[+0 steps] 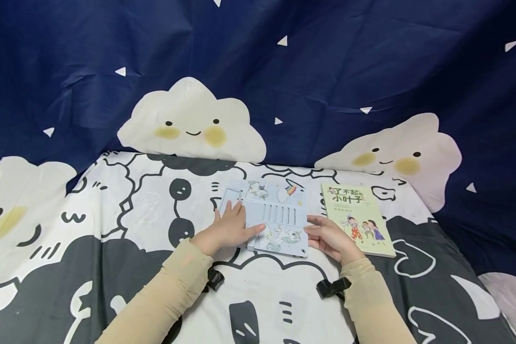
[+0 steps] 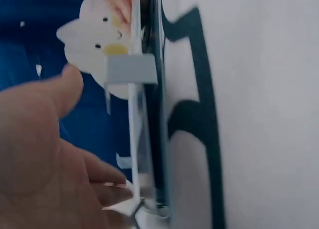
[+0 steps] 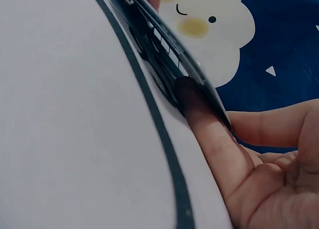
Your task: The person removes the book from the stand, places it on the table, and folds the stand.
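A flat, light-blue book stand (image 1: 284, 212) with unicorn pictures and a row of slots lies before me on the patterned cloth. My left hand (image 1: 230, 227) is over its left side, fingers extended and thumb stretched across the lower part. In the left wrist view the stand appears edge-on, with a pale clip (image 2: 132, 69) jutting out. With my right hand (image 1: 331, 236) I pinch the right edge. The right wrist view shows the thumb on the upper face and a finger underneath, where that edge is tilted up off the cloth.
Just right of my right hand lies a pale green book (image 1: 361, 220) with cartoon figures on its cover. Black-and-white cartoon cloth (image 1: 150, 215) covers the surface. Behind it hangs a dark blue curtain (image 1: 309, 86) with smiling clouds.
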